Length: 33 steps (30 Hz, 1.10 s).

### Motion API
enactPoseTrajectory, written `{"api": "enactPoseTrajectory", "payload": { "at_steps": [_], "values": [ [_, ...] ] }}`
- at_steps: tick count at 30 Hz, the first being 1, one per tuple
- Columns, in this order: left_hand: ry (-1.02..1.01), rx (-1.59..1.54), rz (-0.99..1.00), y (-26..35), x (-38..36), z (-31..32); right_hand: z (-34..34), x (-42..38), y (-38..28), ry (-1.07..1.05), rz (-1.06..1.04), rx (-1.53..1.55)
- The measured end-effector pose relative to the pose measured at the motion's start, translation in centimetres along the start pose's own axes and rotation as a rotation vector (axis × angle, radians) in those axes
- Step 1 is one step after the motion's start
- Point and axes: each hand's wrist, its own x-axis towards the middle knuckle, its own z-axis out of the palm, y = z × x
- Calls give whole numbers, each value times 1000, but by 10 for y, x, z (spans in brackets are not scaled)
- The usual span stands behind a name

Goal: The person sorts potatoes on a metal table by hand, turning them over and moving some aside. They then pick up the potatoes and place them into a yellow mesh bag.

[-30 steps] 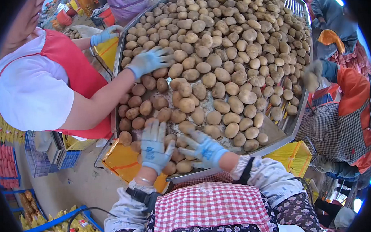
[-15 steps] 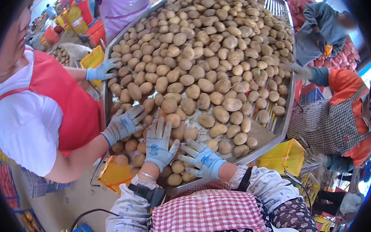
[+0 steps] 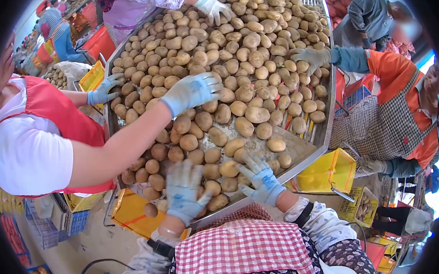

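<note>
A heap of potatoes [image 3: 223,113] covers the metal sorting table [image 3: 300,163] before me. Both my hands wear pale blue-grey gloves with a blue print. My left hand [image 3: 185,193], smeared a little by motion, lies at the near edge with its fingers stretched over several potatoes. At the near right, my right hand [image 3: 262,180] has its fingers spread, the tips by a few potatoes. Neither hand is closed around one. Left of my left hand, a single potato [image 3: 151,210] appears over the orange-yellow crate [image 3: 134,211] at the table's corner.
A co-worker's gloved hand [image 3: 192,91] reaches across the pile from the left. Another co-worker's hand [image 3: 312,58] lies on the potatoes at right, and a gloved hand [image 3: 213,7] at the far side. A yellow crate [image 3: 330,173] hangs below the right edge.
The left co-worker's arm has swung from the near edge to mid-pile. The far co-worker's hands now reach over the potatoes. Potatoes near my hands have shifted; my right hand has moved slightly right.
</note>
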Motion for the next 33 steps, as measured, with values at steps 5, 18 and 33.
{"api": "enactPoseTrajectory", "payload": {
  "at_steps": [5, 18, 33],
  "values": [
    [-198, -23, 37, -16, -6, 24, -16, -18, 29, 255, 44, 76],
    [230, 6, -207, -40, 46, 13, -22, -2, 61, 445, 412, -265],
    [-261, -158, -7, -25, -20, 4, -8, 71, 100, 256, 445, -204]
  ]
}}
